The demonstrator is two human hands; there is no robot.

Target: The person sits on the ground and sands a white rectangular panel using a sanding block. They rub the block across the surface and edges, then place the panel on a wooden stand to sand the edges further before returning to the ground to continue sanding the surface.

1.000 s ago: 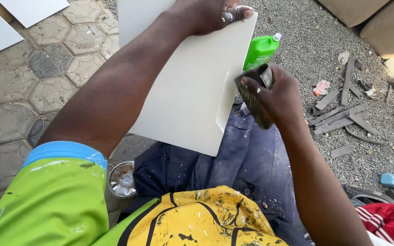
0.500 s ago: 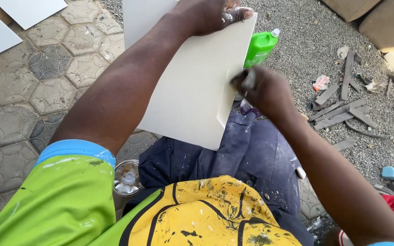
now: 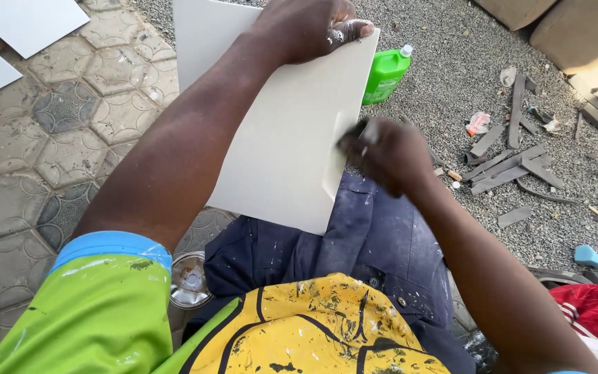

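My left hand (image 3: 306, 28) grips the top edge of a white flat panel (image 3: 278, 138) that stands tilted on my lap. My right hand (image 3: 389, 156) is closed around a dark grey abrasive sheet (image 3: 367, 131) and presses it against the panel's right edge, about halfway down. Only a small bit of the sheet shows between my fingers. My blue paint-spotted trousers (image 3: 361, 242) lie under the panel's lower corner.
A green plastic bottle (image 3: 385, 73) lies on the gravel behind the panel. Grey wood offcuts (image 3: 513, 166) are scattered to the right. A round tin (image 3: 189, 280) sits by my left knee. More white panels (image 3: 29, 21) lie on the paving at upper left.
My right hand has moved left from beside the green bottle onto the panel's right edge, with the sheet now mostly hidden in its grip. My left hand keeps its hold on the top.
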